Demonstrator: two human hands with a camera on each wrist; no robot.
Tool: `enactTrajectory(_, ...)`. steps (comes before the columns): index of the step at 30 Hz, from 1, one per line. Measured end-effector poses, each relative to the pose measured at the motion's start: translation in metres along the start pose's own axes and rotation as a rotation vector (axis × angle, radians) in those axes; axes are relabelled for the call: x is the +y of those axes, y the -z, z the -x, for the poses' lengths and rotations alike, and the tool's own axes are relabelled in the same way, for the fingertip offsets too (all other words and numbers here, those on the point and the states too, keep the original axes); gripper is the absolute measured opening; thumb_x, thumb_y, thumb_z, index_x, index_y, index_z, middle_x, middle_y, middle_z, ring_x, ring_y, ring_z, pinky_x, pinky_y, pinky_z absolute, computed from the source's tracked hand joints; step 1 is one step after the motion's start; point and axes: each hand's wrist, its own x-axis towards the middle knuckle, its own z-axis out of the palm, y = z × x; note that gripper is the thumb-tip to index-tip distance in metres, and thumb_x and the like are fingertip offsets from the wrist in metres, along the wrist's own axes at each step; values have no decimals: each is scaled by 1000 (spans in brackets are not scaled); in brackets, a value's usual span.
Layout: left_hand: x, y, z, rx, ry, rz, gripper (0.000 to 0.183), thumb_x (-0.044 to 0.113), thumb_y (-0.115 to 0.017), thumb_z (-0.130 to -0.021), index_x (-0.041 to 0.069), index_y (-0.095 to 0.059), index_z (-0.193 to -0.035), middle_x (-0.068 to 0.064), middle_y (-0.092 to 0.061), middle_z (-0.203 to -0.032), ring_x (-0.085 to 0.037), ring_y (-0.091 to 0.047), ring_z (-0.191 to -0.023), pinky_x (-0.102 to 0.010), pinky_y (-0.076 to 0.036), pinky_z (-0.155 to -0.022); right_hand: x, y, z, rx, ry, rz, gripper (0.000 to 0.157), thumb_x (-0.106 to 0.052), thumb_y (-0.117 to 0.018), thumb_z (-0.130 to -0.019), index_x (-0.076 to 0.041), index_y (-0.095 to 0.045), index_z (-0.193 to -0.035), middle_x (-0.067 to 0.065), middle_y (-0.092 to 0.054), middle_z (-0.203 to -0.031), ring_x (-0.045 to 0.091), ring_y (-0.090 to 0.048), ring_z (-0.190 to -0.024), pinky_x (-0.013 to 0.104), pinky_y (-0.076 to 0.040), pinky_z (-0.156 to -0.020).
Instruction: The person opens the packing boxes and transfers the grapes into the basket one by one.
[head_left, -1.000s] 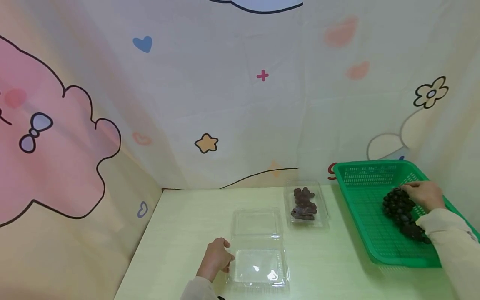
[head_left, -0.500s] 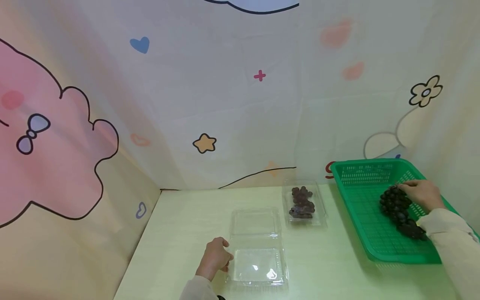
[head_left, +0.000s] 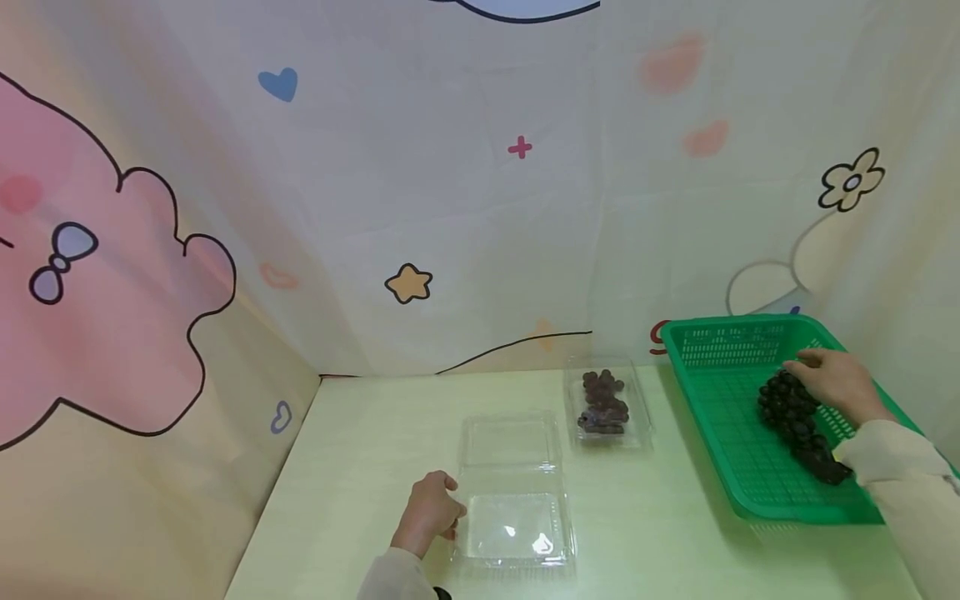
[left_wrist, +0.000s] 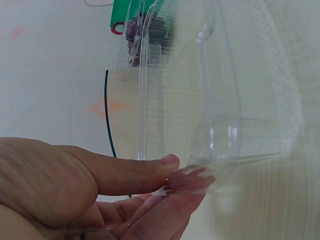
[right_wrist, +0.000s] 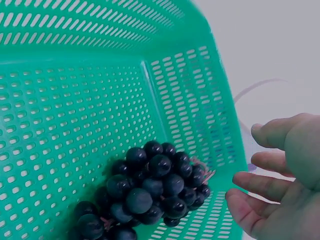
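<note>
My left hand pinches the left edge of a clear plastic clamshell container, which lies unfolded on the table. In the left wrist view, its thumb is above the clear rim and the fingers show through from beneath. A bunch of dark grapes lies in the green basket on the right. Just over the far end of that bunch is my right hand. The right wrist view shows its fingers spread apart beside the grapes, holding nothing; the stem end faces them.
A second clear container with dark grapes in it stands at the back of the table, between the unfolded container and the basket. A printed curtain hangs behind the table and along its left side.
My right fingertips, earlier at the end of the grape bunch, have spread and lifted slightly off it. My left hand keeps its hold on the clear container. The view shifts a little.
</note>
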Motion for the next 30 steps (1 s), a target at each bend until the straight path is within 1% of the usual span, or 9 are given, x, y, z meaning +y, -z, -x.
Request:
enactTrajectory(3,1,0,-1,3,3,-5,34,-14,-72,-85,-13,-58,-116,-12,-59,-67,-15,-57,-51,-28,-57,-50,-5,0,2,2,15,19,75,-44,-35,-112,22,-30,-146,51,-27,-145,68,-35,-124,77,-37,-96)
enactTrajectory(8,1,0,-1,-1,0,-8,34,-13,-73,-85,-13,-57,-116,-12,-59,-67,-14,-57,-50,-28,-57,-50,-13,-3,8,13,39,38,74,-43,-38,-112,23,-32,-145,50,-35,-140,66,-43,-120,75,-41,-92)
enactTrajectory(14,-1,-1,-1,-5,-9,-5,34,-13,-72,-85,-13,-57,-116,-13,-60,-68,-14,-57,-50,-28,-57,-50,-24,-7,19,34,65,43,76,-45,-40,-111,23,-33,-145,49,-40,-137,64,-46,-118,72,-45,-89)
enactTrajectory(20,0,0,-1,-6,-12,-12,36,-13,-73,-85,-14,-57,-118,-14,-61,-69,-15,-58,-50,-28,-57,-51,-39,-11,33,49,87,58,73,-42,-44,-111,22,-35,-144,48,-43,-135,63,-48,-116,71,-46,-86)
enactTrajectory(25,0,0,-1,-1,-10,-20,36,-13,-73,-85,-14,-58,-118,-12,-59,-68,-15,-58,-51,-28,-57,-51,-52,-16,47,68,112,70,72,-41,-47,-110,22,-37,-144,47,-48,-133,60,-53,-111,70,-47,-83)
enactTrajectory(28,0,0,-1,-6,-10,-20,36,-13,-73,-86,-14,-57,-119,-12,-59,-68,-15,-59,-51,-28,-57,-51,-59,-21,56,69,125,75,72,-42,-49,-110,20,-39,-144,47,-46,-135,59,-55,-110,68,-48,-82)
enactTrajectory(30,0,0,-1,-8,-10,-19,36,-12,-73,-86,-14,-57,-118,-12,-60,-68,-15,-59,-51,-28,-57,-51,-64,-24,62,74,129,74,71,-43,-50,-109,19,-40,-144,47,-45,-136,60,-54,-111,68,-48,-81)
